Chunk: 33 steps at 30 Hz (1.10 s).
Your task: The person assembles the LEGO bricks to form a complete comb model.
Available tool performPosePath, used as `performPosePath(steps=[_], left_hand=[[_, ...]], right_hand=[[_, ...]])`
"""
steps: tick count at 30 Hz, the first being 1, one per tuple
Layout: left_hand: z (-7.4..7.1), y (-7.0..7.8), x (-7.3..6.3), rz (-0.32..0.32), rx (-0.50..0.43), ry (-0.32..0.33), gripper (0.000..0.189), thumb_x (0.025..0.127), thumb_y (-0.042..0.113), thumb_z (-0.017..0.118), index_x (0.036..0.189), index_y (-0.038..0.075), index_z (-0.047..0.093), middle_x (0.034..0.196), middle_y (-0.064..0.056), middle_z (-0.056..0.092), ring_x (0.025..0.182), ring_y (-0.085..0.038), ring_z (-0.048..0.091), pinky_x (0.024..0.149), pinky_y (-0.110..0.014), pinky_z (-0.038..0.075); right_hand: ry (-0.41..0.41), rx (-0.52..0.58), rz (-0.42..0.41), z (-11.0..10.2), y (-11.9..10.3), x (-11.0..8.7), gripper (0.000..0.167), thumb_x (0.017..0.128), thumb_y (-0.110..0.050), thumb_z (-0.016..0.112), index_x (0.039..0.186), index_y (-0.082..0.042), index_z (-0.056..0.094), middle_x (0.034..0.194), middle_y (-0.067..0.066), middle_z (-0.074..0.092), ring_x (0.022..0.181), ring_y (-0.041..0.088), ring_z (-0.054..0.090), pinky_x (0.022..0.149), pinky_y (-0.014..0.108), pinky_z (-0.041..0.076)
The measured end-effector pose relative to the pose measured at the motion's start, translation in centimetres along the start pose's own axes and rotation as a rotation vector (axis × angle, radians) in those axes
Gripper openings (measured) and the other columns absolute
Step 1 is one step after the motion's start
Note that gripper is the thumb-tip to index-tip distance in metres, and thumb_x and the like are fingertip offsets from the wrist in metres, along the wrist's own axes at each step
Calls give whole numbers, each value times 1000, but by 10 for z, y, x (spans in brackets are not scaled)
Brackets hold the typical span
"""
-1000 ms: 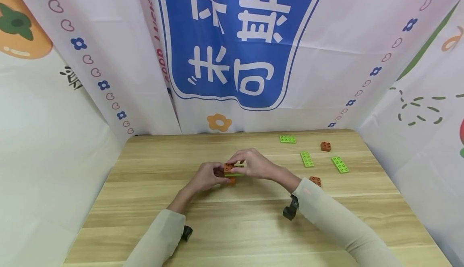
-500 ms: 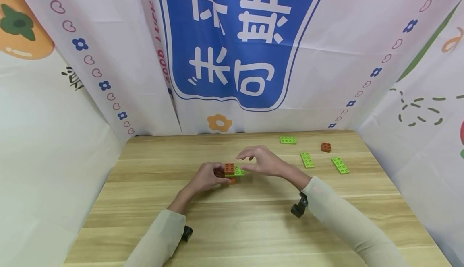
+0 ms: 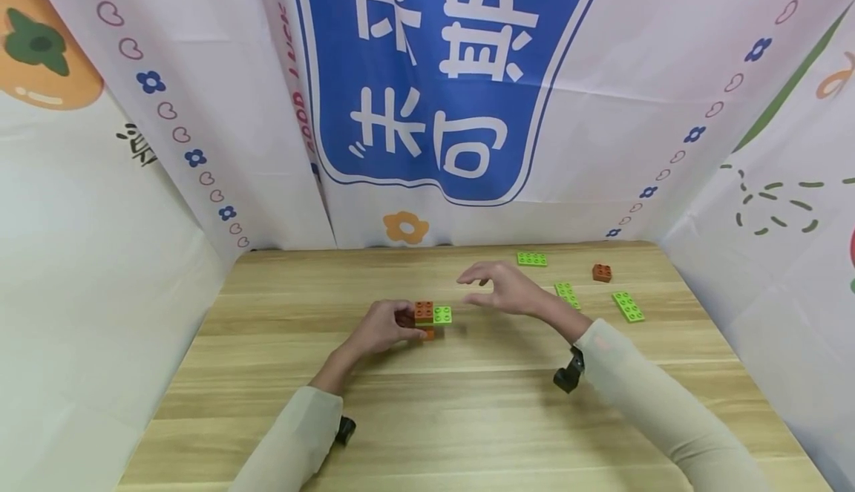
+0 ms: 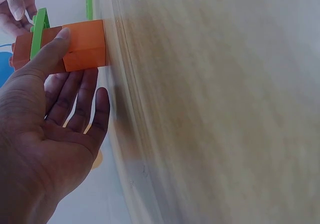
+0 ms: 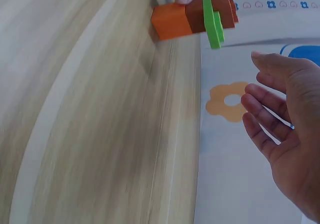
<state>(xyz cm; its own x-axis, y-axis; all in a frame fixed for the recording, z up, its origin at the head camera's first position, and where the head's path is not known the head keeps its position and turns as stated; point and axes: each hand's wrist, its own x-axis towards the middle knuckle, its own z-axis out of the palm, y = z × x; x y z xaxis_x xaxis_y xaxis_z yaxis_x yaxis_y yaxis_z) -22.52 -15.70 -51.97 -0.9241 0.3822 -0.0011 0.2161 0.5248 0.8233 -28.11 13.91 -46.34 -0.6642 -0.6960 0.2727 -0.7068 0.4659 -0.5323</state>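
My left hand (image 3: 379,327) grips a small stack of toy bricks between thumb and fingers near the middle of the table. At the bottom sits an orange block (image 4: 86,44), with a brown brick (image 5: 195,15) joined above it. A light green plate (image 3: 443,315) comes over that and sticks out to the right. On the plate's left half is another brown brick (image 3: 424,310), studs up. The right hand (image 3: 505,289) hovers apart from the stack, to its right, fingers loosely bent with nothing in them.
Loose green plates lie at the back right: one by the back edge (image 3: 532,259), a second plate (image 3: 568,295) partly behind the right wrist, a third plate (image 3: 628,306) farther right. A loose brown brick (image 3: 602,273) lies among them. Printed cloth (image 3: 601,143) surrounds the wooden table (image 3: 414,418).
My right hand has let go of the top brown brick and drawn back to the right. The right forearm now covers a loose brown brick seen earlier. The left hand stays put.
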Motion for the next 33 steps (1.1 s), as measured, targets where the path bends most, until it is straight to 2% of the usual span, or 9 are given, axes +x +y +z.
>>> performPosePath(steps=[7,15,21,28,33], left_hand=[[0,0,-1,-3,4,4,32,85,14,91,110,2,74,100,-4,75,89,-14,70,76,-27,60],[0,0,-1,16,26,5,29,86,13,90,107,4,73,100,-4,75,89,-13,70,77,-26,60],[-1,2,-1,28,36,-2,30,86,13,90,108,4,73,101,-4,75,90,-13,70,78,-26,60],[-2,3,-1,23,32,-11,32,86,12,90,110,3,72,101,-5,74,89,-13,68,77,-25,59],[-1,3,-2,16,17,-13,35,86,16,90,113,4,71,105,-5,75,92,-15,70,79,-27,60]], right_hand=[[14,30,23,-8,17,-8,34,91,-20,87,122,-7,78,122,9,77,113,25,72,90,42,61],[17,39,105,-19,33,-15,36,90,-15,86,123,-4,77,126,14,75,116,32,71,95,47,59],[18,23,156,-29,45,-21,37,93,-16,84,125,-2,75,130,18,73,118,35,70,97,51,58],[65,-7,161,-38,67,-25,37,91,-13,86,123,1,76,127,21,73,116,40,70,94,58,58],[66,-16,197,-42,82,-29,38,92,-12,84,125,2,74,128,23,72,119,41,68,96,59,57]])
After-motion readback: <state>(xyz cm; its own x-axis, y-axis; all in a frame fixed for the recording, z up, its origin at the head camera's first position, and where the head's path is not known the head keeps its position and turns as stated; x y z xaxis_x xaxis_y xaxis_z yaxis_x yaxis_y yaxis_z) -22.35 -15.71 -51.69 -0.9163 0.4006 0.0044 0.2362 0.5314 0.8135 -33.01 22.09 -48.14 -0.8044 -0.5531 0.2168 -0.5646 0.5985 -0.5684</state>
